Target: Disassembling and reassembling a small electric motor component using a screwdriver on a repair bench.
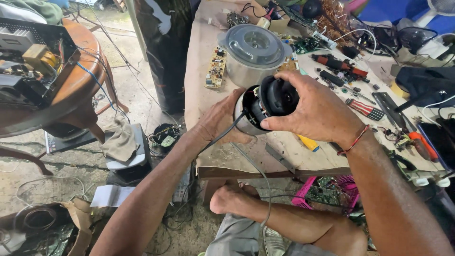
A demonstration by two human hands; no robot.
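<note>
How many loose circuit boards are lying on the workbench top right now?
2 that I can make out: a tan circuit board left of the lidded metal pot, and a green circuit board right of it. Clutter at the back may hide others.

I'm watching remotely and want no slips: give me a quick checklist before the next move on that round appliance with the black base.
1. Both hands on the unit: ok. Left hand backs the metal body; right hand grips the black base.
2. Black cord free of snags: cannot tell, it runs below the table edge.
3. Bench space beside the unit: not ok, the lidded metal pot and screwdrivers crowd it.
4. Base seated squarely: cannot tell.
</note>
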